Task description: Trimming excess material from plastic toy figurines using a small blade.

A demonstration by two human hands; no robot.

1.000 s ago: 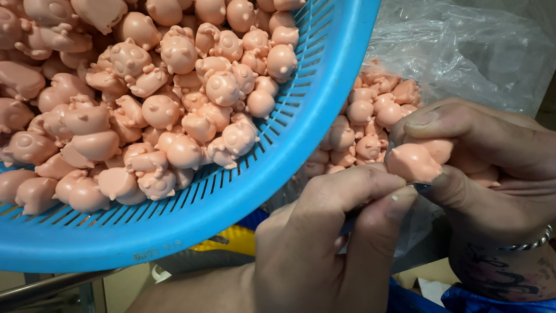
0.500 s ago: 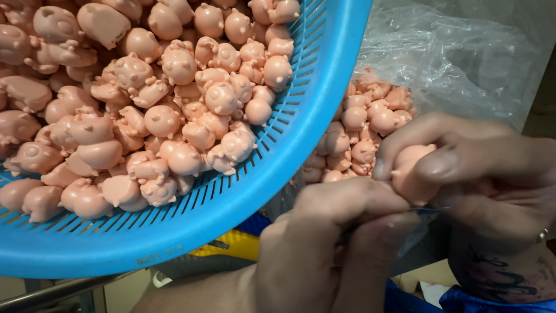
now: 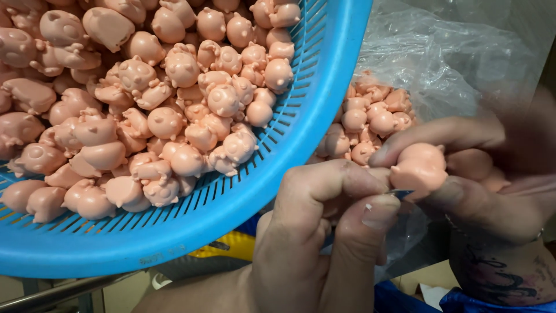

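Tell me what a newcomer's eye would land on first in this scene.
First, the big blue basket filling the left side, heaped with small pink pig figures. Next, at lower right, the left hand pinches a small blade against one pig gripped by the right hand. Behind them, a clear plastic bag holds more pigs.

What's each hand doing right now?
Left hand: closed, pinching a small blade.
Right hand: closed, holding a pink figure.
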